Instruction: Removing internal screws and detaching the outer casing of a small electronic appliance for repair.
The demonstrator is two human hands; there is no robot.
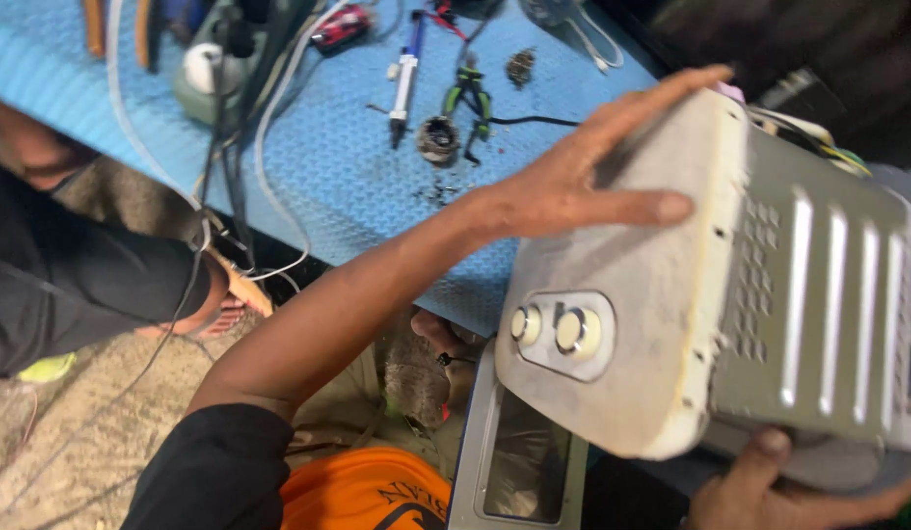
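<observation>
Sideways now, microwave oven [671,324] with knob panel toward the camera, long axis running rightward, left hand [583,177] flat on top, right hand [770,491] cupping underneath.

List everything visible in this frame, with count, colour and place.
Appliance casing: one, grey-white, two round knobs, vented metal side, held tilted at right.
Framed window panel: one, grey, below the casing.
Mat: one, blue, textured, across the top.
Pliers: one, green-handled, on the mat.
Pen-like tool: one, white and blue, on the mat.
Round part: one, dark, beside the pliers.
Cables: several, white and black, mat's left side.
Another person's foot: one, left.
Left hand: flat on the casing's top.
Right hand: supporting the casing underneath.
</observation>
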